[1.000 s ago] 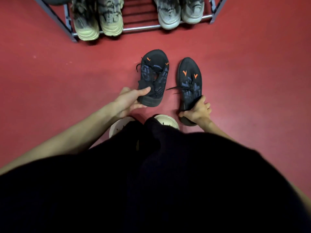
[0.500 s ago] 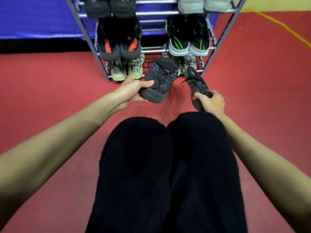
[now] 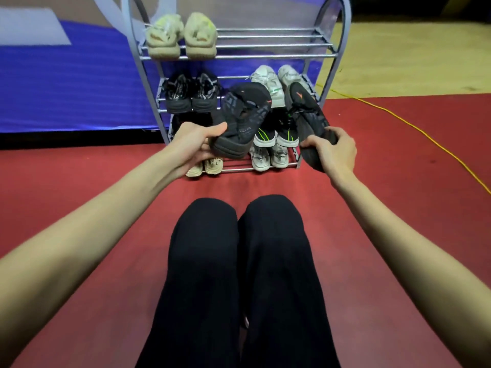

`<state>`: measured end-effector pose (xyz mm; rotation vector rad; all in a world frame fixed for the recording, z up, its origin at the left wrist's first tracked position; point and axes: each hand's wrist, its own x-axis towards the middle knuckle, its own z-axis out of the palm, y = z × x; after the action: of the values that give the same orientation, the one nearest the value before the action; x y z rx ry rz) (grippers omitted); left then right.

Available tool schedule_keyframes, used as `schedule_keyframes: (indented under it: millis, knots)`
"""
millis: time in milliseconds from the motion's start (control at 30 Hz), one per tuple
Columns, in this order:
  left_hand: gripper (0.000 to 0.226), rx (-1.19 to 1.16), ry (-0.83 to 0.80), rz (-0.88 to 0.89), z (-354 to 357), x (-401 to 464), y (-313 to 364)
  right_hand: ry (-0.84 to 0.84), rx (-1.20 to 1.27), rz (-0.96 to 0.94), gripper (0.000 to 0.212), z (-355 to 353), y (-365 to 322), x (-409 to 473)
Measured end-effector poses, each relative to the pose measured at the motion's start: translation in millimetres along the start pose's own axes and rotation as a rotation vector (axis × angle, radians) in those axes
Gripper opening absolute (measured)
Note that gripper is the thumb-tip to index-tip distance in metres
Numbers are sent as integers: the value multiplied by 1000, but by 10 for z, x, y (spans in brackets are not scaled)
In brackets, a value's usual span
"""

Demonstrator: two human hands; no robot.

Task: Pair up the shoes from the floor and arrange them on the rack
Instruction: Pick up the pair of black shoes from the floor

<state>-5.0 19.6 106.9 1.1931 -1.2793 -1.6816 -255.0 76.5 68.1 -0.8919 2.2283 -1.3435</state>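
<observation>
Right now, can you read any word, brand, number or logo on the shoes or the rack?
None can be read.
Left black shoe: grey print on its side, too blurred to read.
Right black shoe: an orange mark, no letters.
Beige shoes, bottom shelf: dark marks, too small.
Rack: no label visible.

Left shoe (image 3: 243, 120) beside right shoe (image 3: 309, 120), both before rack (image 3: 265, 57).

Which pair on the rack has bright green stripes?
The dark pair with green stripes, on the right of the third shelf down, just above the pale pair at the bottom. The white pair one shelf higher shows only a small green mark.
</observation>
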Motion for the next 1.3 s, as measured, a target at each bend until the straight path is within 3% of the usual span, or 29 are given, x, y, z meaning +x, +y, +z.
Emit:
schedule_keyframes:
  millis: [233, 633, 833, 1167, 1300]
  knots:
    - [21, -23, 21, 96, 233, 240, 258, 24, 17, -126, 78, -117, -366, 263]
    - [37, -228, 52, 75, 639, 1593, 927, 24, -75, -191, 74, 160, -1036, 1595]
    - [55, -237, 71, 100, 841, 2430, 1048, 28, -165, -212, 64, 499, -1200, 2326]
    - [53, -258, 70, 75, 993, 3107, 1071, -15, -333, -229, 64, 846, -1277, 2899]
    - [51, -232, 34, 50, 981, 3179, 959, -65, -443, -278, 75, 884, -1221, 2858]
